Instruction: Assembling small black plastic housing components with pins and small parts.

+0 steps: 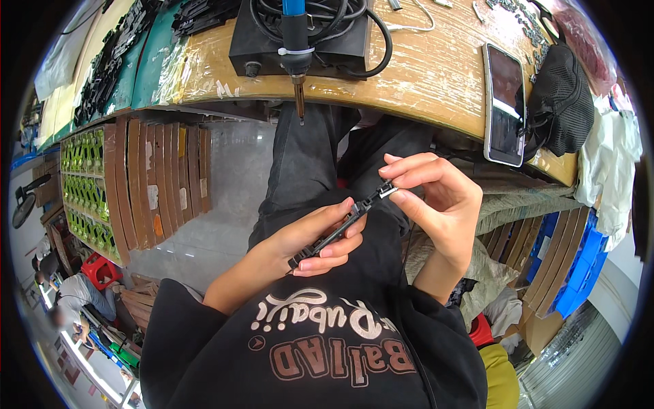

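Note:
My left hand (312, 237) is closed around a long, narrow black plastic part (338, 232), which lies tilted across its fingers above my lap. The part has clip-like notches along its length, and its upper end points to the right. At that end the thumb and fingers of my right hand (444, 203) close in a pinch. A small whitish piece (387, 192) shows between these fingertips, right against the black part. Whether the two are joined cannot be made out.
Ahead, a blue-handled tool with a metal tip (298, 75) hangs before a black box (255, 51) with coiled cable. On the wooden table (436, 75) are a phone (505, 102), a black mesh pouch (562, 99) and black parts (112, 65). Stacked trays (160, 184) stand left.

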Tool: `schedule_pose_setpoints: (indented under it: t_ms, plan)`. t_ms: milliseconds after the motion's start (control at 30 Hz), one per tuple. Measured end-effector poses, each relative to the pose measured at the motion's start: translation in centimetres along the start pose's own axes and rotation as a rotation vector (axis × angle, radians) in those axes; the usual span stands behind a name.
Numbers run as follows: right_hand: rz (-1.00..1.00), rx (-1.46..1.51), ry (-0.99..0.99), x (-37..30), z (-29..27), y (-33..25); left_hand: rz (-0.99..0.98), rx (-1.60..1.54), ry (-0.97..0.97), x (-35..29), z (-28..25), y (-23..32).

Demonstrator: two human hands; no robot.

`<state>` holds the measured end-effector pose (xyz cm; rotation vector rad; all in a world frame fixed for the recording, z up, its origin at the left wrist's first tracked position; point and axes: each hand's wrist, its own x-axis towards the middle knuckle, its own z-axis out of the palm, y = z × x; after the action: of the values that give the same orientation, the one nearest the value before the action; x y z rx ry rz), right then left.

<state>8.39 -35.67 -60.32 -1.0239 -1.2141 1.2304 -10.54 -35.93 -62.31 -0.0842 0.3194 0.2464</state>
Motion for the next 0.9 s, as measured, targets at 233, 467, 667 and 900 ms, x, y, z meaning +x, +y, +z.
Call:
schedule_pose_setpoints:
  t_ms: [233, 467, 667, 900]
  plan:
    - [0.03, -0.114, -0.05, -0.3, 0.0, -0.5, -0.063, -0.021, 0.02, -0.3, -0.6, 0.1]
    - [0.024, -0.126, -0.062, -0.7, 0.0, -0.5, 0.002, 0.124, 0.041, -0.2, -1.1, -0.3]
    - [-0.011, -0.109, -0.261, -0.7, -0.7, 0.4, -0.046, 0.09, -0.107, -0.4, -1.2, 0.4]
    - [0.092, -0.045, -0.069, -0.4, 1.7, 3.8, 0.262, 0.263, 0.219, -0.6, -1.4, 1.3]
